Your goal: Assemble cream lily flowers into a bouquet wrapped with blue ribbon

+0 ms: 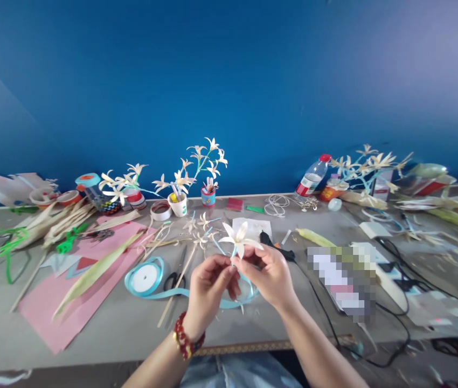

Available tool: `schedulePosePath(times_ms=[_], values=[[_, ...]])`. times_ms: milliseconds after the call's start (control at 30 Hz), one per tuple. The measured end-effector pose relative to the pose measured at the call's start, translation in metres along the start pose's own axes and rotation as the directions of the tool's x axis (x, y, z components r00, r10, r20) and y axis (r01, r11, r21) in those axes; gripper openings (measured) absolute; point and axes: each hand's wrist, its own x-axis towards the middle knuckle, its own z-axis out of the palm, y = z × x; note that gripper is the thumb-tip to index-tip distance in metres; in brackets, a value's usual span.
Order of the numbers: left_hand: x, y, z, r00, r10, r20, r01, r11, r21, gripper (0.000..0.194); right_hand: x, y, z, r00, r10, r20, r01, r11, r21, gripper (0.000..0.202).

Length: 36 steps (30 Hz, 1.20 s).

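Note:
A white artificial flower point(237, 236) with pointed petals stands upright between my hands at the middle of the table. My left hand point(212, 283) is closed in a pinch at the flower's stem, just below the petals. Opposite it, my right hand point(271, 275) pinches the same stem, its fingers partly behind the bloom. Light blue ribbon point(172, 293) runs from a spool point(145, 277) on the left and passes beneath my hands; whether its end is in my fingers I cannot tell. Black scissors point(171, 283) lie partly covered by the ribbon. Several smaller flowers point(202, 237) lie behind.
A black glue gun point(277, 247) and a blurred-out phone point(342, 280) lie to the right, with cables point(402, 323) beyond. Pink paper point(67, 302) and a corn husk point(99, 272) are on the left. Potted flowers point(177, 205) and a bottle point(313, 177) line the wall.

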Motion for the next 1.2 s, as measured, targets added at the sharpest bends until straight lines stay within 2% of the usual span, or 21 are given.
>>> schedulePosePath(times_ms=[67, 167, 300, 400, 500, 567, 633, 733, 833, 933, 1067, 1133, 1200], values=[[-0.002, 0.001, 0.002, 0.999, 0.034, -0.004, -0.033, 0.999, 0.009, 0.019, -0.001, -0.001, 0.001, 1.000, -0.005, 0.017, 0.005, 1.000, 0.012, 0.020], [-0.003, 0.003, 0.002, 1.000, 0.013, 0.009, -0.011, 0.993, -0.115, 0.017, -0.001, 0.000, 0.001, 0.997, 0.016, 0.079, -0.023, 0.996, 0.086, 0.020], [0.001, 0.001, -0.002, 0.990, -0.057, 0.132, 0.092, 0.957, -0.277, 0.017, -0.001, 0.001, -0.001, 0.979, 0.107, 0.171, -0.142, 0.968, 0.207, 0.022], [0.006, -0.003, -0.007, 0.972, -0.077, 0.220, 0.151, 0.927, -0.343, 0.017, 0.000, 0.000, -0.002, 0.976, 0.151, 0.158, -0.185, 0.957, 0.223, 0.024], [0.008, -0.006, -0.009, 0.961, -0.107, 0.253, 0.191, 0.922, -0.337, 0.020, 0.002, -0.001, -0.002, 0.973, 0.156, 0.169, -0.192, 0.955, 0.227, 0.024], [0.008, -0.004, -0.007, 0.967, -0.128, 0.222, 0.191, 0.939, -0.288, 0.021, 0.003, -0.001, -0.002, 0.980, 0.134, 0.147, -0.162, 0.967, 0.197, 0.021], [0.005, -0.002, -0.004, 0.986, -0.103, 0.131, 0.128, 0.972, -0.198, 0.019, 0.003, 0.000, -0.002, 0.992, 0.093, 0.083, -0.104, 0.985, 0.136, 0.019], [0.001, 0.000, 0.000, 0.999, 0.038, -0.005, -0.038, 0.998, -0.045, 0.014, 0.001, 0.001, 0.000, 1.000, 0.026, 0.005, -0.026, 0.999, 0.028, 0.016], [-0.003, 0.002, 0.001, 0.994, 0.103, -0.022, -0.103, 0.994, -0.024, 0.013, -0.001, 0.001, 0.004, 1.000, 0.002, -0.005, -0.002, 1.000, -0.002, 0.017], [-0.004, 0.004, -0.001, 0.999, 0.036, 0.035, -0.032, 0.991, -0.128, 0.014, -0.002, 0.000, 0.005, 0.998, 0.021, 0.056, -0.026, 0.995, 0.098, 0.020], [0.000, 0.002, -0.002, 0.985, -0.041, 0.169, 0.090, 0.951, -0.295, 0.018, -0.001, -0.002, 0.002, 0.967, 0.060, 0.246, -0.133, 0.948, 0.290, 0.021], [0.003, -0.001, -0.004, 0.968, -0.058, 0.244, 0.143, 0.927, -0.348, 0.020, 0.000, -0.003, -0.001, 0.950, 0.081, 0.302, -0.175, 0.938, 0.300, 0.021], [0.005, -0.002, -0.006, 0.949, -0.082, 0.304, 0.193, 0.914, -0.356, 0.023, 0.001, -0.003, -0.003, 0.952, 0.098, 0.291, -0.172, 0.955, 0.242, 0.022]])
